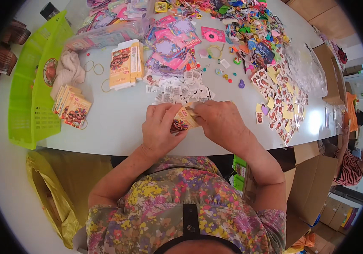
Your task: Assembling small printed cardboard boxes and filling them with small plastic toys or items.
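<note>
A small yellow-orange printed carton is between my hands, just inside the table's front edge. My left hand is closed round its left side. At its upper right end, the fingers of my right hand are pressed together on the opening, and whether they also hold something inside is hidden. Directly beyond my hands lies a heap of small white printed packets. Pink and purple printed cards are piled behind those. Left of them rests a stack of flat cartons, with several more cartons standing farther left.
A green plastic basket and a cloth line the left edge. Small colourful toys cover the far right, near sticker sheets and clear plastic bags. A cardboard box stands right; a yellow bag hangs left.
</note>
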The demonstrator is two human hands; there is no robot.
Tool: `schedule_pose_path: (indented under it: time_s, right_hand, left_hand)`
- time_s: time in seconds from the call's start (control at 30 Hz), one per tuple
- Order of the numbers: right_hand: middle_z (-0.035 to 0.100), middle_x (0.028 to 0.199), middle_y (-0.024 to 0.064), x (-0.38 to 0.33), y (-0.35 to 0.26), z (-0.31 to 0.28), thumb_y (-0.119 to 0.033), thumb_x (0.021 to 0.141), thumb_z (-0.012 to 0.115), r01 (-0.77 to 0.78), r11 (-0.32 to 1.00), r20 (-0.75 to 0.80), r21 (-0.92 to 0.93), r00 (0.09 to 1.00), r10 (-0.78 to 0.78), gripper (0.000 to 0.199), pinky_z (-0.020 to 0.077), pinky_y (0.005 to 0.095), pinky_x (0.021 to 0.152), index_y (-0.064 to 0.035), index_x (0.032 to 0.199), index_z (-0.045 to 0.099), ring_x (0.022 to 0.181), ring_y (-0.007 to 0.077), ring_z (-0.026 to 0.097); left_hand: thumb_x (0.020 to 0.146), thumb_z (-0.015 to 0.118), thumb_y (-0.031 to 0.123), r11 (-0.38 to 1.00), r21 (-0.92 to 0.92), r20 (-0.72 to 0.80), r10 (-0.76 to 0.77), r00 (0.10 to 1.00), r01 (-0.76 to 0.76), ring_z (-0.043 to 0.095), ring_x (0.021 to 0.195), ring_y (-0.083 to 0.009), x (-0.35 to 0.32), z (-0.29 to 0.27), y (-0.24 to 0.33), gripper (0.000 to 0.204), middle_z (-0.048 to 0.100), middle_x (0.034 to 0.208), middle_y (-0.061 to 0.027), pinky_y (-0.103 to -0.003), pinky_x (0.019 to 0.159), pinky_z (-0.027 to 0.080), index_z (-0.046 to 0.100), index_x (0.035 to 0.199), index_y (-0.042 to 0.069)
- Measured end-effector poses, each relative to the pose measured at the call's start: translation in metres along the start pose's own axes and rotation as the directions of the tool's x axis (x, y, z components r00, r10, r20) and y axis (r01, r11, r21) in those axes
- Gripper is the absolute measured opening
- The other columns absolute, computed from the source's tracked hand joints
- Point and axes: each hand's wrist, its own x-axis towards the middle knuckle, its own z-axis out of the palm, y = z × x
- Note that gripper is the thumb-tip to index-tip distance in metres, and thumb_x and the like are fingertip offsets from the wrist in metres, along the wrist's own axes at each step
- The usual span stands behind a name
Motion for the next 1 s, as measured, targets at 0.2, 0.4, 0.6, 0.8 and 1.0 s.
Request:
schedule_pose_path:
  time_s: [0.2,0.4,0.6,0.8,1.0]
  right_hand:
    - [0.066,0.086,0.0115,0.004,-0.002,0.002,-0.004,0.078,0.063,0.049,0.989,-0.226,0.136,0.974,-0.018,0.028,0.0517,0.0415,0.063,-0.0039,0.106,0.061,0.073,0.0334,0.064]
    - [0.065,0.079,0.0078,0.023,0.010,-0.010,-0.006,0.074,0.065,0.220,0.940,-0.137,0.259,0.972,-0.190,0.015,0.0515,0.0390,0.061,-0.0081,0.089,0.066,0.073,0.0311,0.065]
    - [0.070,0.089,0.0098,0.129,0.148,-0.017,-0.021,0.082,0.068,-0.145,0.982,-0.386,0.121,0.905,0.181,0.023,0.0499,0.0370,0.072,-0.0032,0.097,0.071,0.079,0.0212,0.064]
    - [0.062,0.116,0.0110,0.182,0.214,-0.009,-0.034,0.072,0.075,-0.356,0.903,-0.233,-0.240,0.924,0.302,0.044,0.0402,0.0539,0.094,-0.0064,0.105,0.067,0.117,0.0338,0.050]
    - [0.063,0.111,0.0106,0.182,0.205,-0.024,-0.037,0.065,0.080,-0.399,0.897,0.000,-0.192,0.914,0.406,0.048,0.0394,0.0548,0.094,-0.0078,0.100,0.065,0.113,0.0327,0.053]
  left_hand:
    - [0.055,0.084,0.013,0.991,-0.102,-0.043,-0.090,0.995,0.085,0.054,0.091,-0.0327,0.002,0.004,-0.006,0.068,0.058,0.104,-0.0104,-0.041,0.075,0.048,0.055,0.116,0.008]
    - [0.057,0.086,0.011,0.980,-0.184,-0.046,-0.088,0.995,0.078,0.057,0.090,-0.0291,0.001,0.006,-0.011,0.069,0.057,0.100,-0.0129,-0.037,0.076,0.048,0.052,0.116,0.004]
    - [0.056,0.088,0.011,0.953,-0.296,0.019,-0.070,0.997,0.072,0.058,0.091,-0.0288,-0.003,0.006,-0.012,0.073,0.056,0.104,-0.0151,-0.036,0.076,0.050,0.051,0.118,0.002]
    - [0.054,0.089,0.010,0.936,-0.324,0.020,0.150,0.988,-0.136,0.058,0.097,-0.0326,0.000,0.014,-0.019,0.080,0.056,0.111,-0.0172,-0.040,0.079,0.050,0.048,0.121,0.004]
    - [0.053,0.088,0.009,0.930,-0.338,0.002,0.158,0.987,-0.148,0.057,0.098,-0.0344,0.002,0.015,-0.018,0.081,0.057,0.111,-0.0169,-0.042,0.081,0.050,0.046,0.122,0.005]
